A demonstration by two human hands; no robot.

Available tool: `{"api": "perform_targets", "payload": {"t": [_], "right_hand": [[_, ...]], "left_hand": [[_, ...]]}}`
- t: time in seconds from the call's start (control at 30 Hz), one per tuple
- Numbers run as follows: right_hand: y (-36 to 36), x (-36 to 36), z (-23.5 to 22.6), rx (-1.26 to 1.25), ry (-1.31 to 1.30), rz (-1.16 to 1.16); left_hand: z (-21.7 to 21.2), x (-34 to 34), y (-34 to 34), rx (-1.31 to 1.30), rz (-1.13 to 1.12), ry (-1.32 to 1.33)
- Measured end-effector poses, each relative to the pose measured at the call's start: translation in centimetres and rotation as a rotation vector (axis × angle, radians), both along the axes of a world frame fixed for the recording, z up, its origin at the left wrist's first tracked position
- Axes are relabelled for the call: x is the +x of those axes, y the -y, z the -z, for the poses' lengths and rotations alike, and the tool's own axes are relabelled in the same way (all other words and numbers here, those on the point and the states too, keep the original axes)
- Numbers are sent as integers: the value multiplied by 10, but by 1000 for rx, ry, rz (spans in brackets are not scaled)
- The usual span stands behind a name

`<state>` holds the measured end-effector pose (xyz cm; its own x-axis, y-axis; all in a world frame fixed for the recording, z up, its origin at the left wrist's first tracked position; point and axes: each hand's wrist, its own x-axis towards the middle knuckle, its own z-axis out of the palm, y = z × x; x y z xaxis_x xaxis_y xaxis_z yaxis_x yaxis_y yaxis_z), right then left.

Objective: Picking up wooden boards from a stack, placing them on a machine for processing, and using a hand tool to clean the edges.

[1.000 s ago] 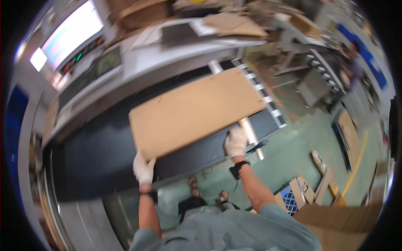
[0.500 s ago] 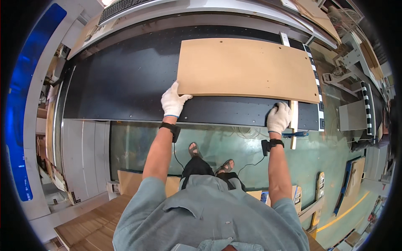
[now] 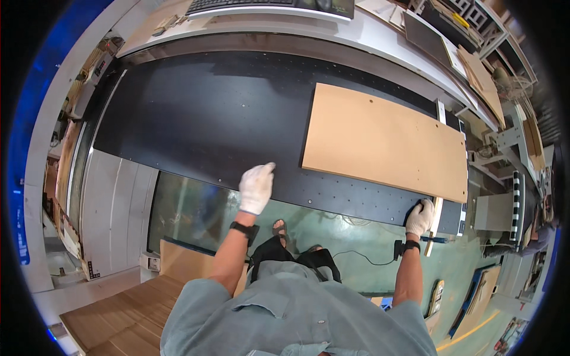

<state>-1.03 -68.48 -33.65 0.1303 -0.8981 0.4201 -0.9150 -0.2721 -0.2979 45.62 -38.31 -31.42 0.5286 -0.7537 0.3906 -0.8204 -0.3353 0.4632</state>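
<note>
A flat tan board [image 3: 386, 142] with small drilled holes lies on the right part of a black table [image 3: 196, 113]. My left hand [image 3: 256, 188], in a white knit glove, is over the table's near edge, apart from the board. Its fingers are stretched out close together, and nothing shows in them. My right hand [image 3: 420, 218], gloved likewise, is closed at the near edge, just below the board's near right corner and beside a pale strip [image 3: 436, 222] that runs under the board. Whatever its curled fingers hold, if anything, is hidden.
Behind the table runs a white ledge [image 3: 249, 25] with a black keyboard [image 3: 240, 5]. A blue clamp [image 3: 436, 240] sits by the strip's near end. Brown sheets [image 3: 130, 302] lie at lower left, and more boards [image 3: 475, 299] rest on the green floor at right.
My left hand has let go of the board's near left corner and now stands apart from it. The whole view has shifted and tilted; my right hand stays beside the strip.
</note>
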Motion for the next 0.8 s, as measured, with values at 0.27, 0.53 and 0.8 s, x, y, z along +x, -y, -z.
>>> {"api": "perform_targets", "payload": {"t": [0.27, 0.53, 0.8], "right_hand": [[7, -6, 9, -30, -30, -17], [17, -14, 16, 16, -69, -20], [6, -6, 2, 54, -65, -15]], "left_hand": [[22, 57, -64, -226, -356, 109], [22, 61, -11, -72, -760, 23], [26, 53, -17, -38, -682, 81]]}}
